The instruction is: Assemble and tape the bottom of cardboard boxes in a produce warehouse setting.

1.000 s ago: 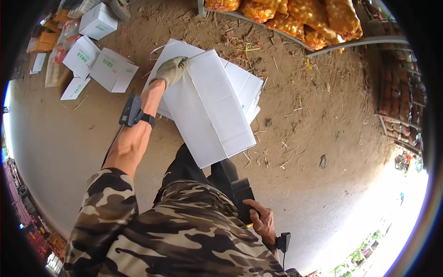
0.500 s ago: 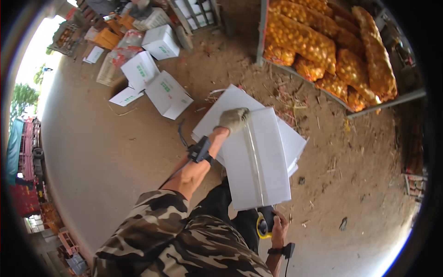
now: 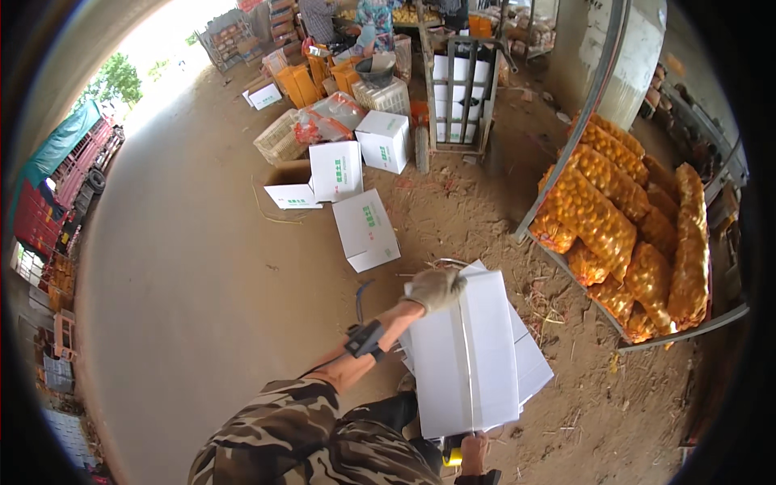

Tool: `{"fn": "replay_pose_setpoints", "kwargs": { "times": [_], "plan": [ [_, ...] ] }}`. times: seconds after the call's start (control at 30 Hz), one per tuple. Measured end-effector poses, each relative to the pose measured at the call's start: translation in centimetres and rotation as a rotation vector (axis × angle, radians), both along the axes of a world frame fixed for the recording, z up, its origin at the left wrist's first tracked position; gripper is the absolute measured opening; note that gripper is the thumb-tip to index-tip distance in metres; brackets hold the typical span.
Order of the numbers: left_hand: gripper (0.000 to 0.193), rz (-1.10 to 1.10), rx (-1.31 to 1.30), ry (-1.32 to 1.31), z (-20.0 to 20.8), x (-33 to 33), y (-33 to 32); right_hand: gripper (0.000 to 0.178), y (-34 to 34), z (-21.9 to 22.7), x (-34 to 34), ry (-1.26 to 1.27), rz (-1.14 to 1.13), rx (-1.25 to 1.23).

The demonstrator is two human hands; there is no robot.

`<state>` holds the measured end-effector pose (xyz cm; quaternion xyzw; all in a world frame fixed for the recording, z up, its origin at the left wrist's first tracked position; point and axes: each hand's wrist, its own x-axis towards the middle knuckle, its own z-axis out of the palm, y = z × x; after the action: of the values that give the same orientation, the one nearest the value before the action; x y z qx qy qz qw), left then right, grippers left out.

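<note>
A white cardboard box lies in front of me on top of flat white cardboard. A strip of shiny clear tape runs down its upper face from the far edge to the near edge. My left hand, in a pale work glove, is closed at the box's far edge, fingers beside the tape's end. At the near edge, my bare right hand is closed round a tape dispenser with a yellow part. The box hides some of that hand and tool.
Printed white boxes stand ahead on the left, near cream crates. A hand cart carries white boxes. On the right, a metal-framed rack holds orange net sacks. Other people are at the far end.
The view has tilted up, showing more of the far area. My right hand has come closer to the box's near edge with the tape dispenser. My left hand stays at the far edge.
</note>
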<state>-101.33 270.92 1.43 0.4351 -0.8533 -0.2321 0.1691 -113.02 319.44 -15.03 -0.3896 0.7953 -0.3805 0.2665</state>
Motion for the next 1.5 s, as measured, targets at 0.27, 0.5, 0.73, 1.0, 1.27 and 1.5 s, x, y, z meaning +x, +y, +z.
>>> {"fn": "replay_pose_setpoints", "kwargs": {
  "times": [0.27,0.5,0.73,1.0,1.27,1.5],
  "plan": [
    [0.064,0.791,-0.58,0.511,32.0,23.1,-17.4,0.032,-32.3,27.2,6.9,-0.645,0.226,-0.407],
    [0.078,0.774,0.091,0.419,2.4,23.8,-6.6,0.038,-14.5,10.6,0.8,-0.939,-0.164,-0.072],
    [0.114,0.823,1.006,0.207,-28.5,9.1,19.0,0.056,14.3,9.1,-1.8,-0.769,-0.702,0.002],
    [0.101,0.859,0.985,0.295,-37.0,-2.6,29.3,0.036,26.7,8.5,2.4,-0.725,-0.779,0.197],
    [0.046,1.014,1.337,0.438,-37.7,8.6,28.7,0.052,24.1,5.9,-3.7,-0.912,-0.809,0.224],
    [0.036,0.551,1.445,0.975,-20.1,6.9,29.0,0.051,22.7,1.2,-10.6,-1.082,-0.919,-0.144]
  ]
}}
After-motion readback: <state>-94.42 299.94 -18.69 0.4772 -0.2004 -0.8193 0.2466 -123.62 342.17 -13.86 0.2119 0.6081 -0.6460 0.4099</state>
